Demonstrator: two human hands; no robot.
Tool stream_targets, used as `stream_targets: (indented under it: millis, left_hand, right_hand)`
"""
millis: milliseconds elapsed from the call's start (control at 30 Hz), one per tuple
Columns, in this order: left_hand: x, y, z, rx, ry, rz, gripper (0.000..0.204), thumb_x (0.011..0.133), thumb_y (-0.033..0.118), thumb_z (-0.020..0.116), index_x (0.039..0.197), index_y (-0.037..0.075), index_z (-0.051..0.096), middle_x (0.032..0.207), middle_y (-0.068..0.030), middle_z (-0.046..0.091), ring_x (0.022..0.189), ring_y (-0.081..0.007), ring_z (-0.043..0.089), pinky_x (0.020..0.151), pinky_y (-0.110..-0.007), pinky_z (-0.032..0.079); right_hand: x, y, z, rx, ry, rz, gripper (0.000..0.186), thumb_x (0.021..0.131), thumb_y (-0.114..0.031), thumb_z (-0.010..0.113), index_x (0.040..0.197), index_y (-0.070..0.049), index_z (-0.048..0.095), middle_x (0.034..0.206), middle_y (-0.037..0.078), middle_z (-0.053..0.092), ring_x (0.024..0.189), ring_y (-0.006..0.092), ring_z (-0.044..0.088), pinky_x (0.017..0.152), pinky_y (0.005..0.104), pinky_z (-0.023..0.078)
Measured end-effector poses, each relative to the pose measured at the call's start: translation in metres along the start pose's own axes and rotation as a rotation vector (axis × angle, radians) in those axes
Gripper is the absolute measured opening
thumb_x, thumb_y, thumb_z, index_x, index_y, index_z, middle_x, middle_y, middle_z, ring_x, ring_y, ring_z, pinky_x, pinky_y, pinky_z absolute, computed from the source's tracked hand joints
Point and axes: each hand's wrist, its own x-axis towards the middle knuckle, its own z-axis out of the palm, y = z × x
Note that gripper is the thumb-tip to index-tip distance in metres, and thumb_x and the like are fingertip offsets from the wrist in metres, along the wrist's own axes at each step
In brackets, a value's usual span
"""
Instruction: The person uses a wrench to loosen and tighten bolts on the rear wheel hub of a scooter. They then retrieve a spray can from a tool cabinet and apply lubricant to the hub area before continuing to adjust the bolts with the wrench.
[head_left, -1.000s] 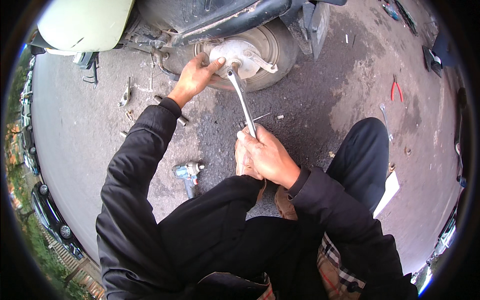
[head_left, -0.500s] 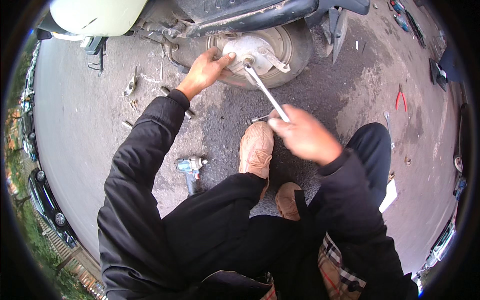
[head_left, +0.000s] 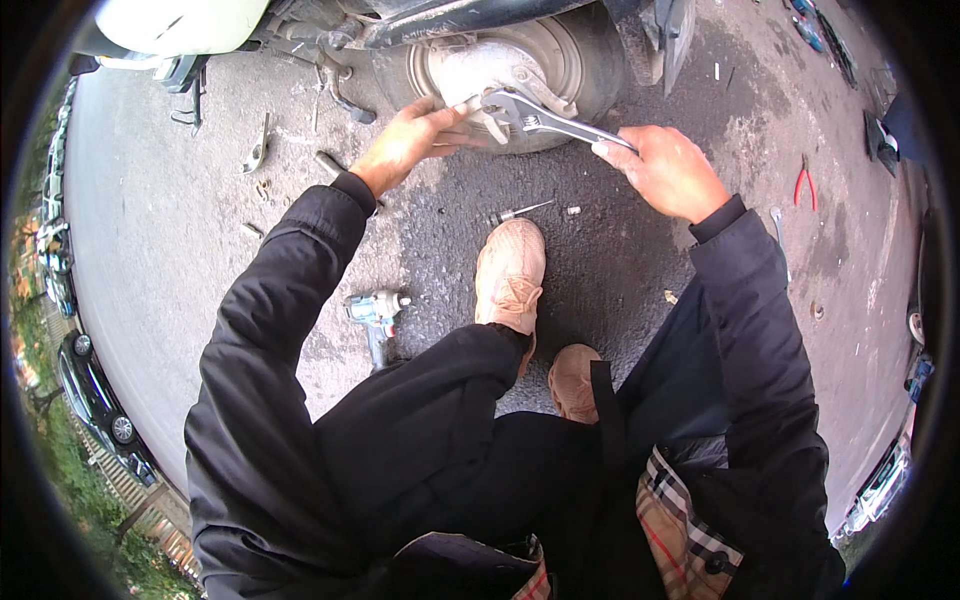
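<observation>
My right hand (head_left: pixel 672 172) is closed around the handle of a silver adjustable wrench (head_left: pixel 580 128). The wrench's jaw end lies at the middle of a scooter wheel's hub (head_left: pixel 470 70), and its handle slants down to the right. Whether the jaw grips the axle nut cannot be made out. At the left side of the hub, my left hand (head_left: pixel 408 143) has its thumb and forefinger pinched near a small pale part, too unclear to name. The other fingers stretch along below. The wheel's tyre (head_left: pixel 603 70) stands under the dark scooter body.
Between my shoe and the wheel lie a thin screwdriver-like tool (head_left: pixel 525 210) and a small metal cylinder (head_left: pixel 573 211). A cordless impact wrench (head_left: pixel 376 318) rests left of my shoe. Pliers (head_left: pixel 257 150) lie farther left; red-handled pliers (head_left: pixel 805 185) and a spanner (head_left: pixel 778 235) lie right.
The wrench's handle has swung up and to the right with my right hand, and its jaw now shows broadside. My left thumb has moved from the hub plate to a pinch near the hub's centre.
</observation>
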Motion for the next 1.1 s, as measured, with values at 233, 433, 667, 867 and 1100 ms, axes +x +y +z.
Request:
stream_targets:
  millis: [233,433,667,867,1100]
  left_hand:
    - [0.004,-0.002,0.004,0.335,-0.025,0.096,0.075,0.098,0.036,0.077,0.145,-0.014,0.047,0.132,-0.023,0.071,0.129,-0.0303,0.065,0.114,-0.04,0.047]
    - [0.011,0.004,0.003,0.063,0.042,0.156,0.074,0.1,0.033,0.076,0.143,-0.019,0.044,0.13,-0.0265,0.069,0.126,-0.0313,0.067,0.11,-0.04,0.052]
    - [0.018,0.007,-0.008,0.026,0.021,0.18,0.057,0.104,0.018,0.073,0.137,-0.015,0.04,0.128,-0.0267,0.067,0.112,-0.0331,0.074,0.101,-0.038,0.058]
    - [0.019,0.008,-0.02,0.002,-0.05,0.196,0.051,0.103,0.021,0.076,0.134,-0.011,0.052,0.121,-0.0216,0.073,0.108,-0.027,0.075,0.095,-0.036,0.059]
    - [0.016,-0.003,-0.074,0.345,0.793,0.277,0.043,0.098,0.035,0.066,0.107,-0.007,0.072,0.091,-0.0129,0.076,0.087,-0.0234,0.072,0.084,-0.039,0.056]
  right_hand:
    - [-0.012,-0.011,0.001,-0.065,0.051,0.036,0.057,0.106,-0.055,0.059,0.086,-0.004,0.074,0.076,0.022,0.07,0.079,0.0467,0.069,0.072,0.055,0.054]
    - [0.003,0.0,0.0,0.027,-0.012,0.041,0.059,0.105,-0.059,0.058,0.089,-0.005,0.075,0.076,0.021,0.07,0.079,0.0444,0.071,0.071,0.0536,0.054]
    - [-0.051,-0.04,0.024,-0.005,0.058,0.052,0.038,0.108,-0.034,0.059,0.095,0.001,0.06,0.07,0.024,0.067,0.068,0.0466,0.07,0.063,0.0584,0.053]
    - [-0.061,-0.037,0.03,0.27,-0.016,0.068,0.033,0.11,-0.031,0.055,0.099,0.0,0.057,0.077,0.027,0.065,0.078,0.0509,0.066,0.069,0.0601,0.05]
    - [-0.046,-0.022,0.014,0.273,-0.055,0.082,0.039,0.111,-0.036,0.056,0.093,-0.001,0.059,0.077,0.027,0.062,0.079,0.0515,0.063,0.067,0.0567,0.046]
